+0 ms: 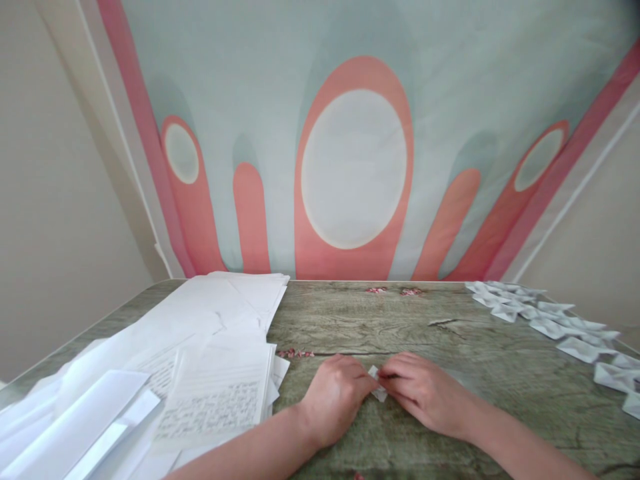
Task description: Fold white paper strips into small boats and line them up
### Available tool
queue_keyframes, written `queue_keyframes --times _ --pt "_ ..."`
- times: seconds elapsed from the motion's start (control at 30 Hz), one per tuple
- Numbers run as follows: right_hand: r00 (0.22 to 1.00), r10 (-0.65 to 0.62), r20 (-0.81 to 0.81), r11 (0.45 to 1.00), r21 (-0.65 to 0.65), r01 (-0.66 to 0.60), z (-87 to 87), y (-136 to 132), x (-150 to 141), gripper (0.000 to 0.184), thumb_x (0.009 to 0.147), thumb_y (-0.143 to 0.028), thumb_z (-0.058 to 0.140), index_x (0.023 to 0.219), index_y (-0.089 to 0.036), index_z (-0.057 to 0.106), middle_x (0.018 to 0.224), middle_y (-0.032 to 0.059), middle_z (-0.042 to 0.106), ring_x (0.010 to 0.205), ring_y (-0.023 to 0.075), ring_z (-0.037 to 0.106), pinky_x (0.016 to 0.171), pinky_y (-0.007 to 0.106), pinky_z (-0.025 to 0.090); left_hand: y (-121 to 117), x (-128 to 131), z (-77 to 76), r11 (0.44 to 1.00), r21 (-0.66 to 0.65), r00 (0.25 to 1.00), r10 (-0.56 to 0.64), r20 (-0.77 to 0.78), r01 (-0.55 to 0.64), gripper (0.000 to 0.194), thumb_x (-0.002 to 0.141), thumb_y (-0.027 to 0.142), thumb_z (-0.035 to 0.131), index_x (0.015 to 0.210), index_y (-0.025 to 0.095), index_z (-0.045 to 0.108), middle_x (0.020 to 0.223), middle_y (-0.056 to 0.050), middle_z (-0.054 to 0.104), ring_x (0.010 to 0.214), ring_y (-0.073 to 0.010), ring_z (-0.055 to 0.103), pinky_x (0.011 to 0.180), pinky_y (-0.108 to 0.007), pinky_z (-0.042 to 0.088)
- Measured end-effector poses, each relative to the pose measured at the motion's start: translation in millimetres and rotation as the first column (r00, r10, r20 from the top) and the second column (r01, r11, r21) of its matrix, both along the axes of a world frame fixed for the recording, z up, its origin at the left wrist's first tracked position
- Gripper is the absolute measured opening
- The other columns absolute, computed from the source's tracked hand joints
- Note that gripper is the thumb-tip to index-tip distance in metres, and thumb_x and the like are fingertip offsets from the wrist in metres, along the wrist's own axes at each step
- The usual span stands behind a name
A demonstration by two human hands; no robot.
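Observation:
A small folded piece of white paper (379, 393) is held between my two hands, low in the middle of the view, just above or on the wooden table. My left hand (337, 395) pinches its left side with the fingers closed. From the other side my right hand (424, 392) grips it between thumb and fingers. Both hands hide much of the paper, so its exact folded shape does not show.
Stacked white sheets (215, 320), some with handwriting, cover the left of the wooden table (340, 320). Several folded paper boats (570, 327) line the right edge. Small pink bits (295, 353) lie near the sheets, more (413, 292) at the back. A patterned backdrop (275, 100) stands behind.

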State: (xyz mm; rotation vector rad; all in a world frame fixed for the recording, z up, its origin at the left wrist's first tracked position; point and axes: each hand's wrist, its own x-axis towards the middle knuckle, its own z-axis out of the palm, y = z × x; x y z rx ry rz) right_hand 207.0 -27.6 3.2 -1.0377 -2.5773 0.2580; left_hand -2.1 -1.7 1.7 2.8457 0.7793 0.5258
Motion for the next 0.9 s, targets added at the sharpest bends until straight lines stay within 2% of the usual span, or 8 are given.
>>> queue_keyframes --times 0.17,0.27,0.37,0.53,0.9 --pt "0.989 -0.128 -0.07 0.984 -0.131 0.119 5.7 -4.6 -3.7 0.022 0.085 -0.015 0.046 0.08 -0.021 0.067 0.087 0.0033 0.057 0.083 0.016 0.054 0.075 0.028 0.041 0.8 0.4 1.4 0.979 -0.174 0.99 0.118 0.073 -0.104 0.02 0.084 0.017 0.05 0.09 0.026 0.066 0.081 0.002 0.068 0.077 -0.0135 0.06 0.071 -0.022 0.041" --pt "0.971 -0.203 -0.127 0.948 -0.273 0.163 4.3 -2.5 -3.0 0.02 0.084 -0.019 0.05 0.073 -0.021 0.067 0.084 0.0009 0.056 0.078 0.0132 0.055 0.07 0.024 0.041 3.0 1.3 -0.5 0.935 -0.303 0.968 0.224 0.111 -0.182 0.018 0.08 0.017 0.054 0.088 0.026 0.067 0.084 0.003 0.069 0.078 -0.0142 0.06 0.071 -0.021 0.041" --pt "0.94 -0.297 -0.168 0.904 -0.366 0.221 -0.6 1.9 -2.4 0.02 0.083 -0.022 0.053 0.068 -0.021 0.066 0.079 -0.0005 0.056 0.075 0.0125 0.055 0.069 0.022 0.04 5.1 2.6 -1.9 0.899 -0.375 0.945 0.297 0.14 -0.226 0.014 0.078 0.019 0.057 0.084 0.025 0.068 0.085 0.003 0.069 0.079 -0.0149 0.061 0.073 -0.022 0.041" --pt "0.896 -0.395 -0.204 0.862 -0.419 0.284 -6.3 5.9 -5.7 0.019 0.082 -0.023 0.054 0.067 -0.02 0.065 0.075 -0.0011 0.056 0.072 0.0123 0.055 0.066 0.022 0.039 5.4 3.4 0.1 0.895 -0.37 0.933 0.324 0.154 -0.25 0.009 0.077 0.024 0.06 0.083 0.025 0.067 0.082 0.003 0.069 0.08 -0.0161 0.06 0.077 -0.025 0.038" --pt "0.872 -0.463 -0.161 0.849 -0.363 0.384 -9.4 6.2 -10.2 0.019 0.082 -0.024 0.05 0.066 -0.019 0.059 0.071 0.0 0.056 0.067 0.0136 0.054 0.062 0.024 0.038 6.4 5.0 0.5 0.895 -0.34 0.923 0.354 0.152 -0.287 0.007 0.076 0.024 0.063 0.081 0.025 0.067 0.078 0.004 0.068 0.08 -0.0163 0.058 0.078 -0.029 0.037"
